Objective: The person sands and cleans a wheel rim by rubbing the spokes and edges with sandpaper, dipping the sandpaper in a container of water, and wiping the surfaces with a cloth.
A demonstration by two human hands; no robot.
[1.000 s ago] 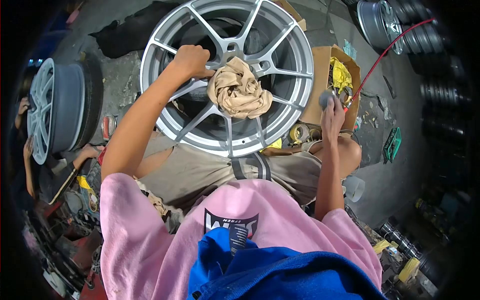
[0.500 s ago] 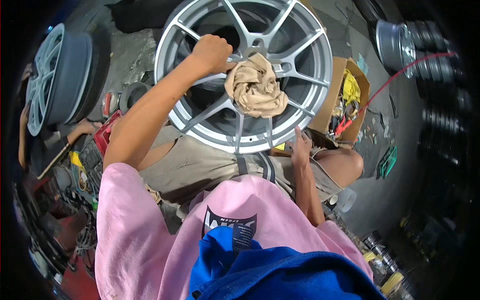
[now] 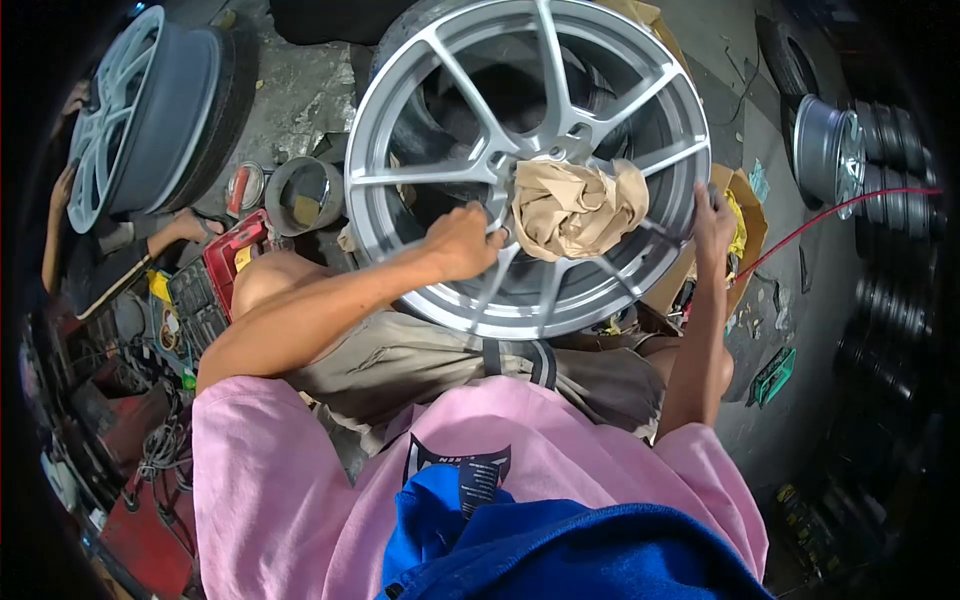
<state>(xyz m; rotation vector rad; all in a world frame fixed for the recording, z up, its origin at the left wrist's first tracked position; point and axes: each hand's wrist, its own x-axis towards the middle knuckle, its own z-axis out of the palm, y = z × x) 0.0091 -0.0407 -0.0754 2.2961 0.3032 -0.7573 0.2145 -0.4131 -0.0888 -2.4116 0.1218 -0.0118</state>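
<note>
A silver spoked wheel rim lies over my lap, face up. Bunched tan cloth rests on its hub, covering part of the centre. My left hand is closed around a spoke just left of the cloth. At the rim's right edge, my right hand grips the outer lip with its fingers wrapped over it.
A cardboard box with tools and yellow material stands to the right, a red hose beside it. A bucket and red case are at left. Another person's hand touches a second wheel.
The rim has turned and sits further right in view. My right hand released a grey pad and the red-ended hose, then took the rim's edge. My left hand moved lower.
</note>
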